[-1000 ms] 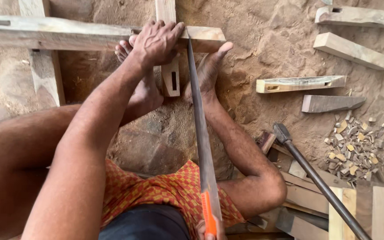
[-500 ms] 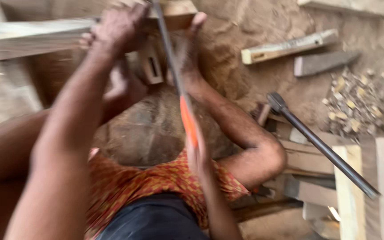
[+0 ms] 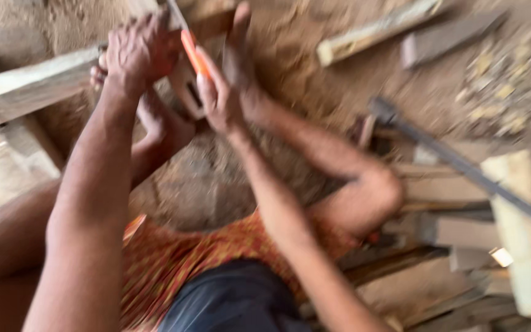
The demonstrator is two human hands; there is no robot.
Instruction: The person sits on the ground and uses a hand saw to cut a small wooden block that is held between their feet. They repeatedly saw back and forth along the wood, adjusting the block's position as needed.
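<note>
left hand (image 3: 135, 52): we press it palm-down on the long wooden beam (image 3: 26, 86), fingers curled over the top edge.
right hand (image 3: 216, 98): we have it wrapped tight around the orange saw handle (image 3: 193, 54).
saw: blade runs up from the handle and out of the top of the frame, between our two hands; it sits at the beam, but blur hides the contact.
feet: bare foot (image 3: 241, 55) just right of the saw, toes pointing up.
ground: sawdust (image 3: 216, 184) under our legs.
right side: dark metal bar (image 3: 456, 160) lying across stacked timber offcuts (image 3: 456, 230); two loose wood blocks (image 3: 401, 31) further up.
image: heavy motion blur.
</note>
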